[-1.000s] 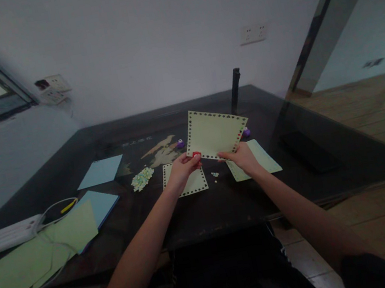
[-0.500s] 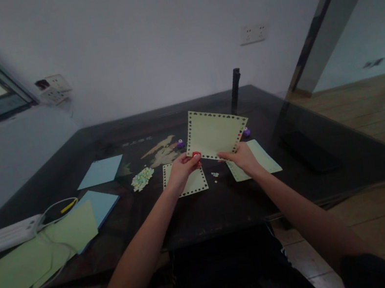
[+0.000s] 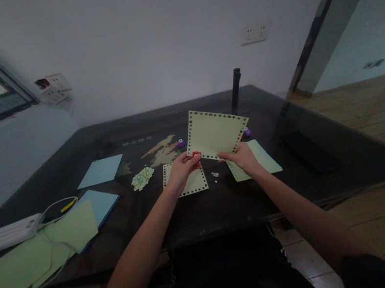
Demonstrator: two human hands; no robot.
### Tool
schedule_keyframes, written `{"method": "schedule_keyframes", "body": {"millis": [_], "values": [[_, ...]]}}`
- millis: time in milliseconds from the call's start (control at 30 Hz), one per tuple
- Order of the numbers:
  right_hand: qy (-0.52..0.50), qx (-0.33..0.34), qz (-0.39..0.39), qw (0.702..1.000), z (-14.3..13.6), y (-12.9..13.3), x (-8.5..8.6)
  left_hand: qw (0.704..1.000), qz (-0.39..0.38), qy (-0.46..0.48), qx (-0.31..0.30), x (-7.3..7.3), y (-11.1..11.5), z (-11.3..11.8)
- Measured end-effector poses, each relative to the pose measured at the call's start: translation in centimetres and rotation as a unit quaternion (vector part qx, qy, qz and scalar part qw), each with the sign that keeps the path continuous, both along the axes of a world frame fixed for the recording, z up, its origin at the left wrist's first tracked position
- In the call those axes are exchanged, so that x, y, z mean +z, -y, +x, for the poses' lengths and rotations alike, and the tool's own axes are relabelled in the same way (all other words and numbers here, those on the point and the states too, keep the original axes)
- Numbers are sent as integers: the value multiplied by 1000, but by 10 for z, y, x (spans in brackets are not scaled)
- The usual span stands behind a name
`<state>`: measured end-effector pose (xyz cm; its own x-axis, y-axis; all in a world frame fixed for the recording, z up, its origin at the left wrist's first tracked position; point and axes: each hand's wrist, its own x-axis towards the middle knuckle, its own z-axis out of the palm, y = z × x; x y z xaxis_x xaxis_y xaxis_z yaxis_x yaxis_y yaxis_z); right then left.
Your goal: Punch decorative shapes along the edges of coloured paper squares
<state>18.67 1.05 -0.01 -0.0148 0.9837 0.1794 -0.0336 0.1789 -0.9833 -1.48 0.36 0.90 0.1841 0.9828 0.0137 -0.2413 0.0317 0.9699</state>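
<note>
The left hand [image 3: 181, 171] pinches a small, rounded, red plastic-looking punch [image 3: 196, 153] at the pale-green, hole-bordered square paper sheet's [image 3: 215, 132] eight o'clock corner; the right hand's [image 3: 242, 157] grip pinches five o'clock, probably steadying it.

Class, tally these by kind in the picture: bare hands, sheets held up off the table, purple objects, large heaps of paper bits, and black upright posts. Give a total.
Hands: 2
Held-up sheet: 1
Purple objects: 2
Large heap of paper bits: 1
Black upright post: 1
Total: 7
</note>
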Motion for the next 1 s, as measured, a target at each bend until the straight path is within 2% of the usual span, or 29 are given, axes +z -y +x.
{"method": "schedule_keyframes", "body": {"millis": [1000], "values": [[11, -2, 11, 1000, 1, -2, -3, 1000, 22, -10, 10, -1, -1, 1]]}}
